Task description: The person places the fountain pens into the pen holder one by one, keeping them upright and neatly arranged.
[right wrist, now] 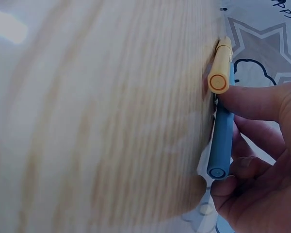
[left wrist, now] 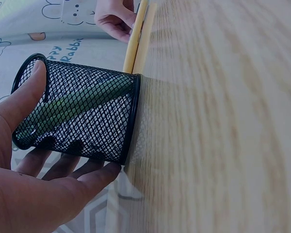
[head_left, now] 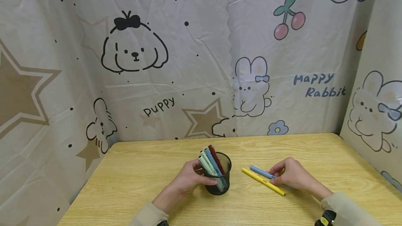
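My right hand [head_left: 290, 177] pinches the blue pen [head_left: 262, 172] flat on the wooden table [head_left: 141, 177], long axis toward the mesh pen cup [head_left: 220, 180] my left hand [head_left: 188, 180] grips.

— Where's the mesh pen cup [head_left: 220, 180]?
— On the table [head_left: 132, 180], front centre, with the pens [head_left: 211, 161] standing in it.
— And the loose ones?
— Two pens [head_left: 263, 179] lie side by side to its right, the curtain [head_left: 188, 62] behind.

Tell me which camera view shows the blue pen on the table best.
The right wrist view: the blue pen fills the frame, the right hand pinching it beside the yellow pen. The head view shows it small and partly covered; the left wrist view shows it barely, if at all.
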{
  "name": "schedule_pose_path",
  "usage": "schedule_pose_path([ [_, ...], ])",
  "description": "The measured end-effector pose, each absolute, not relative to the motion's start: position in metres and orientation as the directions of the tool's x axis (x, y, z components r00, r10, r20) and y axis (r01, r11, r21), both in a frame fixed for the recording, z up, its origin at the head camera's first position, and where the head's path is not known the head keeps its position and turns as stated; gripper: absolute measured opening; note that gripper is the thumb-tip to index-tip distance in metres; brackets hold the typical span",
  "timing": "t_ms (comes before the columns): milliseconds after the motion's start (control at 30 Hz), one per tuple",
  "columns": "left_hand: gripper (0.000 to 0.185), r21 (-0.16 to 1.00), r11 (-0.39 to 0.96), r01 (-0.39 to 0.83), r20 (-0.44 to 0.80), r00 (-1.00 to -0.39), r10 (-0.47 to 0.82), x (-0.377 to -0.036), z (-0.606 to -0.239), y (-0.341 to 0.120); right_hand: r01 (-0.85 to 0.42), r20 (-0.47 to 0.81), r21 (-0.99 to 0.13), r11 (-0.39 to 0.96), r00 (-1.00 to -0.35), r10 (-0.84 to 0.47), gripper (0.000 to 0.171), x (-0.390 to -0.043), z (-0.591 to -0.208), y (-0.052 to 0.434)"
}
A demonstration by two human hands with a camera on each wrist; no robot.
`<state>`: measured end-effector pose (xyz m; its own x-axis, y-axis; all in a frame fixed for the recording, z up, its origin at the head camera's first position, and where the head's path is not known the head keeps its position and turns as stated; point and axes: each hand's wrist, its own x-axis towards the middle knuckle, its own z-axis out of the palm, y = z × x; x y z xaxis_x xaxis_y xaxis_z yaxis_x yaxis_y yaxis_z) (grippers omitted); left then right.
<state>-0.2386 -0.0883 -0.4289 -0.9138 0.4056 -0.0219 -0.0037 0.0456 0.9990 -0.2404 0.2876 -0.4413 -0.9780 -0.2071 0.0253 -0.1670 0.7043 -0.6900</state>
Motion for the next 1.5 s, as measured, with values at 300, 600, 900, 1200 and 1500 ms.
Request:
schedule_pose_path([
  [300,0.065,0.999,0.050,-0.005,-0.025,-0.914,0.406,-0.238,-0.428,-0.088,-0.197,0.056,-0.674,0.712,-0.975,-0.216,0.019,-0.240,-0.441,0.286],
  [600,0.065,0.999,0.051,-0.005,-0.026,-0.913,0.406,-0.238,-0.428,-0.088,-0.192,0.075,-0.675,0.713,-0.978,-0.192,0.020,-0.239,-0.440,0.287],
  [900,0.064,0.999,0.033,-0.002,-0.015,-0.911,0.411,-0.239,-0.429,-0.088,-0.211,0.106,-0.680,0.702,-0.976,-0.190,0.020,-0.236,-0.434,0.285],
  [1200,0.061,1.000,0.025,0.000,-0.010,-0.910,0.414,-0.239,-0.429,-0.088,-0.210,0.114,-0.711,0.671,-0.976,-0.185,0.021,-0.235,-0.430,0.284],
  [1500,0.063,1.000,0.022,-0.008,-0.016,-0.907,0.421,-0.239,-0.428,-0.089,-0.223,0.133,-0.733,0.642,-0.973,-0.186,0.020,-0.232,-0.427,0.278],
])
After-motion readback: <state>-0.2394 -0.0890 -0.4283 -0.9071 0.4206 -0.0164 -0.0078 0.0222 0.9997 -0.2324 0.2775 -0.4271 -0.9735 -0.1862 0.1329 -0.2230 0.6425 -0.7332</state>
